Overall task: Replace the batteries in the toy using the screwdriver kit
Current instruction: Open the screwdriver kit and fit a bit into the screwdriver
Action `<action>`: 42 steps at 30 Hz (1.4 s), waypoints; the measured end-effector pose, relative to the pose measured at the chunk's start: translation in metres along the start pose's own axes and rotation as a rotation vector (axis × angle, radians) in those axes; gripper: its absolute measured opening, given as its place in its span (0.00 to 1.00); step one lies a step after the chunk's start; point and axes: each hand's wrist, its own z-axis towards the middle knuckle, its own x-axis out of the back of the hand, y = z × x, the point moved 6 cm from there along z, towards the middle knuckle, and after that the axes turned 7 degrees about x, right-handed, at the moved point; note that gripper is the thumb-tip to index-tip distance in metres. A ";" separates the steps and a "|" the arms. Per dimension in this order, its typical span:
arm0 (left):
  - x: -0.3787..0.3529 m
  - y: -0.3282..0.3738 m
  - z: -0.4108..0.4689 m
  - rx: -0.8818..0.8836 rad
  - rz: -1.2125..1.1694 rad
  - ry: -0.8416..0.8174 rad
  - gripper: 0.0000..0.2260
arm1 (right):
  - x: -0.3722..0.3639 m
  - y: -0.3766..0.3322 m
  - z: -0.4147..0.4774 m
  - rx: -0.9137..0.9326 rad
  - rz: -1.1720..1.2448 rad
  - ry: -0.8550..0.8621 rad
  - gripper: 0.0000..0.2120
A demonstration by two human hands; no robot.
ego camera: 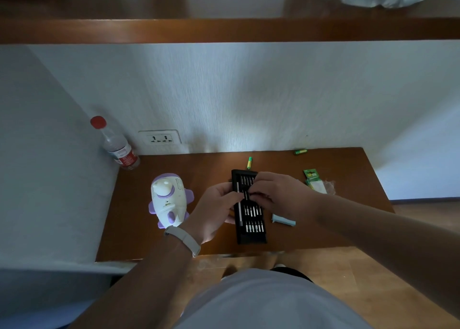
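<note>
Two grips are seen at the screwdriver kit (pixel 251 229) from the head view: the left grip (pixel 216 209) is clamped round its left edge; the right grip (pixel 278 194) is curled onto its middle bits (pixel 246 196), whether pinching cannot be told. The kit's long axis is laid fore-and-aft; the toy (pixel 168 199) is found just left of it, nearer the left grip.

On tabletop (pixel 348 174), toy (pixel 169 199) left of screwdriver kit (pixel 251 229); battery (pixel 249 163) just behind kit, battery pack (pixel 314 179) farther right; bottle (pixel 119 149) at far-left corner by wall socket (pixel 160 138).
</note>
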 end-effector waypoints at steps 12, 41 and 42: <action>-0.006 -0.005 -0.002 -0.002 -0.042 -0.011 0.09 | 0.002 -0.012 -0.002 0.084 -0.116 0.005 0.03; -0.030 0.003 0.007 -0.019 -0.002 0.040 0.10 | -0.004 0.019 -0.031 -0.505 0.089 -0.004 0.05; -0.033 0.003 0.007 -0.015 -0.010 0.041 0.10 | -0.001 0.024 -0.036 -0.563 0.156 0.073 0.06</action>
